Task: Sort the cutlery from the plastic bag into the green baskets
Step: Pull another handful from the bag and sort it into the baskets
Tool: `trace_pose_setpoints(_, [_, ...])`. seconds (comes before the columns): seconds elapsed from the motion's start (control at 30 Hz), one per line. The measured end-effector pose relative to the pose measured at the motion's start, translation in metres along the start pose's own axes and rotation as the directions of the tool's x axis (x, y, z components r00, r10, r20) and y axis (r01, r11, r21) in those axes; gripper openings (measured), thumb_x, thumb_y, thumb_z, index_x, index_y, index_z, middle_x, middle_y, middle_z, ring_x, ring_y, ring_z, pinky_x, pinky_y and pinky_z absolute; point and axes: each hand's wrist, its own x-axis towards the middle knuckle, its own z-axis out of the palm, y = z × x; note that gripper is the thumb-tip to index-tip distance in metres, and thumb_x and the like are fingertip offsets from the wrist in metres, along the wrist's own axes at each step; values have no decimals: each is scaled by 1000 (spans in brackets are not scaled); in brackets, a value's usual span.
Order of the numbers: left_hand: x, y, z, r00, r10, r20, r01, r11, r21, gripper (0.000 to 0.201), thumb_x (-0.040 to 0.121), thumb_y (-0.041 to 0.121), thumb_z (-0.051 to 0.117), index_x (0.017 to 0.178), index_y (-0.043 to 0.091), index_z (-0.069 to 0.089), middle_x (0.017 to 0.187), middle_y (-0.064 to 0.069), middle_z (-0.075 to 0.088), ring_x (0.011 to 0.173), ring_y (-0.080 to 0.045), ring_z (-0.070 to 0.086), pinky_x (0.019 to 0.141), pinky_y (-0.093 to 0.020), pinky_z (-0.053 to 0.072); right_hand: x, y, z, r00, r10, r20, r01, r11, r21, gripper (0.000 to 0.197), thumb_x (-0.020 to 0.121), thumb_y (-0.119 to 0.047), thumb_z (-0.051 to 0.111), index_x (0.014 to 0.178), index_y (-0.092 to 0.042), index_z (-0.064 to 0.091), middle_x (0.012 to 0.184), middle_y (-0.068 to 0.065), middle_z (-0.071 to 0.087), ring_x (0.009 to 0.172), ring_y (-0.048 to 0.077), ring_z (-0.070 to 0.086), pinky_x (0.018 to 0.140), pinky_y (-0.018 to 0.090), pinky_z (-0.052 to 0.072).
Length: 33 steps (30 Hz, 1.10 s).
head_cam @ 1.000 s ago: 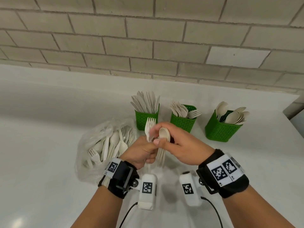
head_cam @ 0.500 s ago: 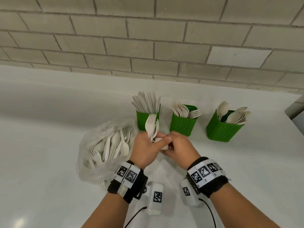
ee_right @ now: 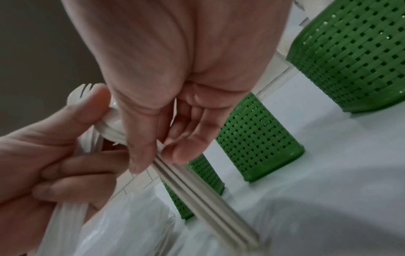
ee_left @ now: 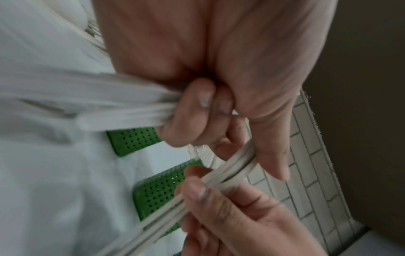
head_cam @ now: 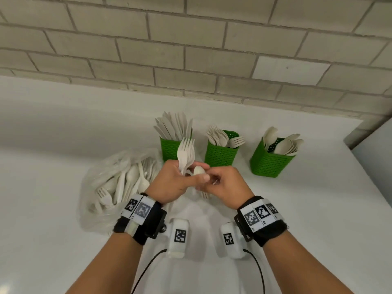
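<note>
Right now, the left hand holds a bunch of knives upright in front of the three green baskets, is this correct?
Not quite: the left hand holds forks, not knives; the head view shows their tines. They do stand upright in front of the three green baskets.

Wall (head_cam: 191,49): pale grey-beige brick, running bond, one lighter brick at right. White counter (head_cam: 53,145) butts against wall base, glossy, soft shadow band along back edge. Light even, diffuse. Counter's right edge falls off to grey surface (head_cam: 377,149) beyond
</note>
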Motion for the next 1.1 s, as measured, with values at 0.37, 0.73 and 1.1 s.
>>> trace_pose_setpoints(0.37, [44, 46, 47, 983, 182, 10, -182, 983, 0, 30, 85, 7, 73, 114, 9, 69, 68, 14, 64, 54, 4, 56, 53, -8, 41, -10, -32, -65, 964, -113, -243, 111, 994, -22, 40, 81, -15, 75, 117, -21, 58, 86, 4, 70, 73, 20, 67, 71, 44, 58])
trace_pose_setpoints(0.73, [91, 66, 90, 1000, -3, 9, 6, 972, -233, 12, 94, 16, 62, 100, 10, 71, 72, 0, 58, 42, -9, 32, 39, -19, 24, -3, -6, -181, 902, -77, -425, -84, 934, -348, 62, 91, -15, 65, 139, -42, 35, 80, 9, 61, 76, 19, 63, 69, 24, 54])
trace_pose_setpoints(1.1, [80, 25, 89, 993, -86, 76, 105, 942, -319, 9, 96, 12, 58, 93, 10, 66, 71, 1, 53, 40, -7, 29, 37, -17, 23, -5, 47, -152, 924, -90, -373, -140, 826, -546, 46, 88, -8, 60, 129, -28, 57, 136, -3, 50, 126, 16, 42, 107, 34, 25])
